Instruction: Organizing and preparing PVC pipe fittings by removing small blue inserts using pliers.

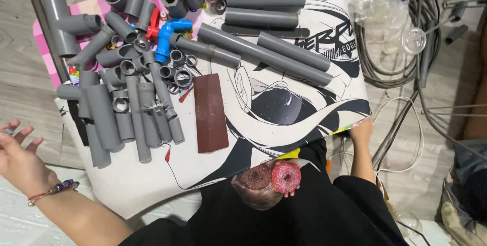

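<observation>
Pipe offcuts (137,119) in grey plastic lie heaped on the left half of a printed mat (304,119), which is spread on the floor, probably to keep the small parts together and off the boards. Short rings and sleeves sit among them, with a blue elbow fitting (166,35) and a large grey tee fitting (63,28) near the far left corner. Longer pipes (264,53) lie side by side across the middle of the mat. A brown strip of sandpaper (209,113) lies flat just beside the heap, within easy reach. The left hand (18,157), with a beaded bracelet (53,190) at the wrist, hovers over the floor to the left of the mat with its fingers spread and nothing in it; the nearest things are the upright grey offcuts at the mat's left edge. The right hand (361,130) rests at the mat's near right edge, seemingly steadying it, but its fingers are hidden, so its grip cannot be told. Two doughnut-shaped rings (285,176), one pink and one brownish, sit on the person's black-clad lap. Grey cables (401,48) lie coiled on the floor to the right.
</observation>
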